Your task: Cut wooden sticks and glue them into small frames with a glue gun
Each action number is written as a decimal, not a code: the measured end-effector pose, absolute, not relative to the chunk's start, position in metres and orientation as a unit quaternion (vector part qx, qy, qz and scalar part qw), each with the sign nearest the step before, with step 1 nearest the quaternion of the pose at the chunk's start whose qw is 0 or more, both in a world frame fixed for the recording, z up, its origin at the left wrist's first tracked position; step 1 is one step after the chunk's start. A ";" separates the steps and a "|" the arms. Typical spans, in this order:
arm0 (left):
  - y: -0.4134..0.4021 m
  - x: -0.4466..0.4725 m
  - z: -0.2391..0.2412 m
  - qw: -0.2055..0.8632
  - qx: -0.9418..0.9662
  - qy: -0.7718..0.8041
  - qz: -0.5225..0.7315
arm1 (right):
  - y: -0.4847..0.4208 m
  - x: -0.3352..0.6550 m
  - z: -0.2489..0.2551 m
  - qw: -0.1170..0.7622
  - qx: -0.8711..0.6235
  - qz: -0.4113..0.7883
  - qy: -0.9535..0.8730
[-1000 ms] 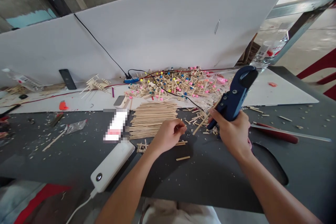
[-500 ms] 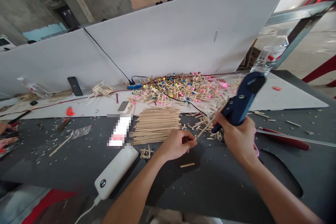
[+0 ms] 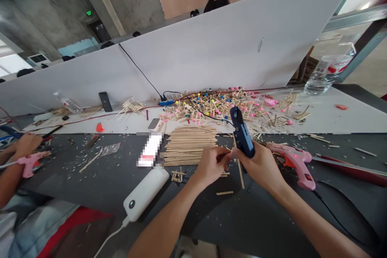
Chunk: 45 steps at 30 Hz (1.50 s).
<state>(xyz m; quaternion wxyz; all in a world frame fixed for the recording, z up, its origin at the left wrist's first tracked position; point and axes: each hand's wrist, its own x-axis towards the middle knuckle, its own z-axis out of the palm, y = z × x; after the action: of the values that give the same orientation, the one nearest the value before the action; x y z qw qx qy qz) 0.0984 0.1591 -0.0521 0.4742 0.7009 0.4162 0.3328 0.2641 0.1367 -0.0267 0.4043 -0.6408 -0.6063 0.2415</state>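
- The left hand point(image 3: 213, 165) pinches a small stick point(image 3: 226, 156); the right hand point(image 3: 260, 167) clenches a blue glue gun point(image 3: 242, 135), just beside it.
- Working this close, hot glue could burn fingers.
- A slip could knock the stacked sticks point(image 3: 190, 145).
- Open tabletop point(image 3: 256, 217) lies nearer the body; a pink glue gun point(image 3: 294, 169) limits room rightward.

The right hand point(image 3: 260, 167) gripped an upright blue plastic hand tool point(image 3: 242, 134), and the left hand point(image 3: 211, 165) curled just beside it, its hold too hidden to tell. A long thin wooden stick point(image 3: 240, 173) slanted down below them, near a flat pile of pale wooden sticks point(image 3: 190, 145) and a pink hot glue gun point(image 3: 292, 167).
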 end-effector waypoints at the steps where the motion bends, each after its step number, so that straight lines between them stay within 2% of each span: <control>1: 0.158 0.100 -0.052 0.469 0.704 0.416 0.335 | 0.137 0.263 -0.027 0.403 -0.639 0.243 -0.608; 6: 0.155 0.105 -0.054 0.449 0.702 0.432 0.344 | 0.138 0.264 -0.027 0.400 -0.645 0.249 -0.602; 11: 0.155 0.105 -0.055 0.530 0.666 0.415 0.324 | 0.140 0.265 -0.030 0.400 -0.656 0.251 -0.588; 20: 0.153 0.101 -0.046 0.566 0.630 0.439 0.299 | 0.143 0.271 -0.039 0.432 -0.663 0.262 -0.552; 27: 0.156 0.100 -0.046 0.508 0.656 0.437 0.348 | 0.141 0.261 -0.041 0.409 -0.652 0.289 -0.569; 36: 0.152 0.102 -0.046 0.524 0.664 0.423 0.325 | 0.140 0.262 -0.046 0.417 -0.656 0.280 -0.564; 45: 0.152 0.099 -0.052 0.483 0.710 0.412 0.305 | 0.139 0.259 -0.044 0.407 -0.662 0.273 -0.568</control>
<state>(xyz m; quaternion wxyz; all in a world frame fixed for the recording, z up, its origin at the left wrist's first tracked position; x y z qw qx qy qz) 0.0992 0.1518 -0.0518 0.4833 0.7100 0.4118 0.3047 0.2592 0.1389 -0.0443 0.4068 -0.6618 -0.5677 0.2725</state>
